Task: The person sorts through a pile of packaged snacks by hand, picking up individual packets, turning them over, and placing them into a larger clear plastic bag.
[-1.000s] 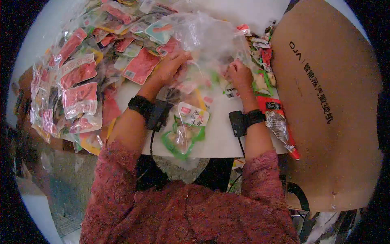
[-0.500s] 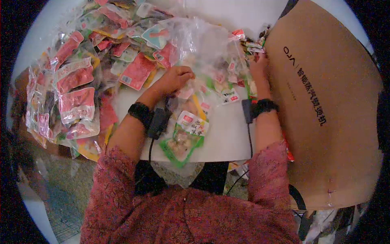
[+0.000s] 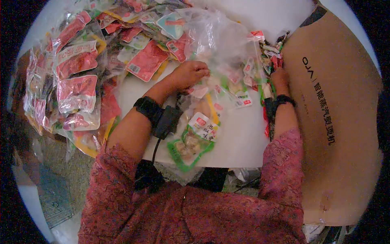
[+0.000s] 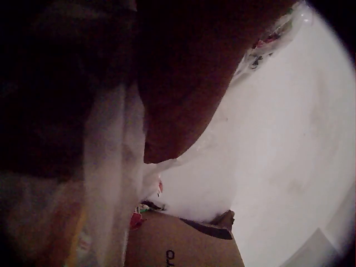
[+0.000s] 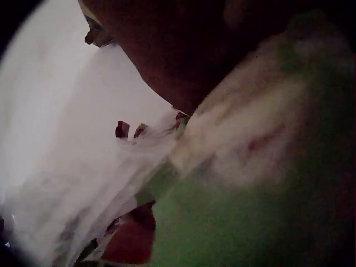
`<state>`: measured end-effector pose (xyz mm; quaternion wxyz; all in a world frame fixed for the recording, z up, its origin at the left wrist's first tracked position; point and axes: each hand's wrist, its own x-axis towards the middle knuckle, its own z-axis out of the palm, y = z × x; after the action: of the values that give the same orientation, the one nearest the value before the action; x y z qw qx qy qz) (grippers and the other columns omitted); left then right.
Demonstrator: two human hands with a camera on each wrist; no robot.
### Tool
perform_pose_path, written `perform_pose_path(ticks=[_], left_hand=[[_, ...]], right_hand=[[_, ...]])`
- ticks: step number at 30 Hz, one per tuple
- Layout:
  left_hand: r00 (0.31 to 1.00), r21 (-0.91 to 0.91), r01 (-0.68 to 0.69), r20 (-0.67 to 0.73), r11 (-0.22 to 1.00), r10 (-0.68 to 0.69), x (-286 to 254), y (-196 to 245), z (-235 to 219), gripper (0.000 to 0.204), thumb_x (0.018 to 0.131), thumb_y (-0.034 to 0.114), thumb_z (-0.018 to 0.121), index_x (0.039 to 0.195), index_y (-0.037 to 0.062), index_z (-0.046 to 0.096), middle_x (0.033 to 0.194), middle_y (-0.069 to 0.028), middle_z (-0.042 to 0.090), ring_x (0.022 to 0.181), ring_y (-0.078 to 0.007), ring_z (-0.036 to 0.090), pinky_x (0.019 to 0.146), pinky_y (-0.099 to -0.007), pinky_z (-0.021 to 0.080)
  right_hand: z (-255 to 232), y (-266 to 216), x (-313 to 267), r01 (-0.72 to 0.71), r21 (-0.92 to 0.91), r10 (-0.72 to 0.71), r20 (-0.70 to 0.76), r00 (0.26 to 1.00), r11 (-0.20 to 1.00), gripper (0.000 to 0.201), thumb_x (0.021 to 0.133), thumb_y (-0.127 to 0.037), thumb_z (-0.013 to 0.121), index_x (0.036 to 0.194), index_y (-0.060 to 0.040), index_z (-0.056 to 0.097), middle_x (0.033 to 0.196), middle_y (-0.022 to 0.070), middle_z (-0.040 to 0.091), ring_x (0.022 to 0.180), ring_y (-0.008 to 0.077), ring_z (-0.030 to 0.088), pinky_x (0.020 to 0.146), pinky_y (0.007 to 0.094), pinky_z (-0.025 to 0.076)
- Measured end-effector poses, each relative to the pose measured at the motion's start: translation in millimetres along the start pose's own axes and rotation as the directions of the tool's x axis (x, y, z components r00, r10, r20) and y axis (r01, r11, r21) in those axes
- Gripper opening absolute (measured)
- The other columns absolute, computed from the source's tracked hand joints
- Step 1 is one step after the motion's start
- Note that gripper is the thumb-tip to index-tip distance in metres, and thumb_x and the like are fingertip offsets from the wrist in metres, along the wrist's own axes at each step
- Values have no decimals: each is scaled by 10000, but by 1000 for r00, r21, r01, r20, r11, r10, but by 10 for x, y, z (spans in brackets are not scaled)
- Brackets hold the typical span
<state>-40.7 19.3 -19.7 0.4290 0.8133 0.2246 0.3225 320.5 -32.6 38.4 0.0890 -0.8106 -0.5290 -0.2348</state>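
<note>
In the head view, my left hand [image 3: 189, 76] pinches the edge of a large clear plastic bag [image 3: 209, 34], which spreads over the table. Several small packets show inside or under its film. Below that hand lies a green-edged packet with a white label [image 3: 191, 140]. At the right, my right hand [image 3: 280, 79] is at a row of small packets beside the carton, its fingertips mostly hidden. The right wrist view shows a blurred green packet [image 5: 222, 222] against the thumb side of that hand.
A large heap of red-labelled packets in clear film [image 3: 77, 93] covers the table's left side. A tall brown carton [image 3: 333, 122] stands along the right edge. Small dark and red wrappers [image 3: 271, 51] lie between the bag and the carton.
My right hand has left the bag's right side and moved right to the packets by the carton. My left hand stays at the bag. The head view has shifted slightly.
</note>
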Motion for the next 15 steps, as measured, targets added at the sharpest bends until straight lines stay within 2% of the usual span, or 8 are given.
perform_pose_path(ticks=[3,6,7,9,10,12,13,15], left_hand=[[995,-9,-100,5,995,100,3,-104,37,227,782,232,481,791,20,562,631,-85,519,584,-145,483,566,-295,409],[996,43,-84,-36,996,85,4,-29,37,219,776,232,491,802,28,566,635,-74,518,583,-130,479,550,-291,407],[996,-6,-55,-70,998,55,2,-27,54,216,775,230,492,805,30,568,644,-60,519,581,-124,476,546,-285,406],[994,-56,-36,-101,998,30,-1,21,40,213,774,227,493,808,32,571,652,-46,521,579,-118,472,542,-279,405],[989,-100,-95,-123,990,82,-5,62,28,228,769,244,504,820,32,572,654,-31,515,578,-114,468,530,-272,402],[980,-139,-154,-151,978,133,-73,194,22,246,765,261,514,832,32,574,656,-15,509,578,-110,464,518,-265,399],[991,-263,-51,-132,963,17,-123,306,25,274,763,288,523,858,35,567,642,-7,491,563,-100,451,484,-254,386],[989,-371,59,-106,927,-105,-197,467,21,306,761,316,532,885,38,561,629,1,473,548,-91,437,449,-244,374]], right_hand=[[-285,-71,-31,-115,185,106,62,992,976,328,709,-245,487,955,-37,547,910,226,557,865,376,528,739,426,421],[-171,135,278,-224,84,220,56,974,971,351,720,-270,492,1003,-64,524,912,226,551,855,384,521,743,421,416],[-418,3,135,-228,78,224,50,973,971,351,720,-270,492,1003,-64,524,912,226,551,855,384,521,743,421,416],[-1125,-495,-279,-71,451,54,51,997,890,323,752,-253,504,1002,-50,527,880,174,578,796,322,555,715,390,432],[-1077,-505,-297,-71,449,54,49,997,891,323,752,-253,504,1002,-50,527,880,174,578,796,322,555,715,390,432],[-894,-561,-332,-162,926,0,172,985,342,290,776,-205,514,1001,-23,520,863,94,591,757,208,568,674,332,448],[-927,-671,-426,-159,927,-6,171,985,339,290,776,-205,514,1001,-23,520,863,94,591,757,208,568,674,332,448],[-989,-998,-729,-349,937,-241,345,907,25,255,783,-173,526,987,-19,523,853,32,577,744,113,553,634,265,448]])
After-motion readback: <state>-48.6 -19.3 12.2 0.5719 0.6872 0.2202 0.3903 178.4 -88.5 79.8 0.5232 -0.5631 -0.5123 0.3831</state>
